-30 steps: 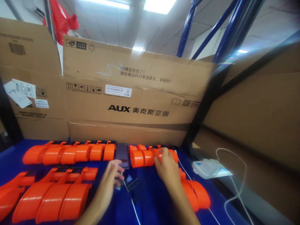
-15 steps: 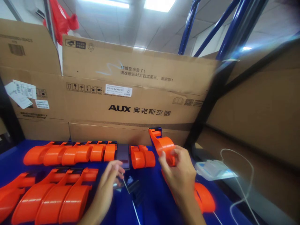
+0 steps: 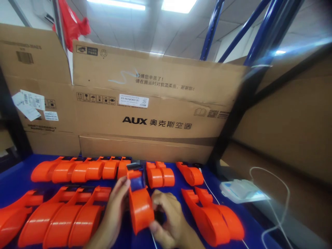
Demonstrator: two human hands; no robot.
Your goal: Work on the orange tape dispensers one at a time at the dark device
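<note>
Fingers (image 3: 121, 188) of both hands pinching orange dispenser (image 3: 140, 205), rows just beside

- Bright orange plastic housing (image 3: 140, 207), with a dark blue piece at its top
- Orange housings in rows (image 3: 80, 169)
- Deep blue bench (image 3: 15, 173)
- Brown cardboard box (image 3: 155, 103), black lettering
- White cable (image 3: 280, 207)

The right hand (image 3: 168, 218) has carried its orange dispenser (image 3: 140, 204) to the left hand (image 3: 115, 204)

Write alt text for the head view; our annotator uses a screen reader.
Both hands, left hand and right hand, hold one orange plastic piece over a blue table lined with rows of matching orange pieces, cardboard boxes behind.
</note>
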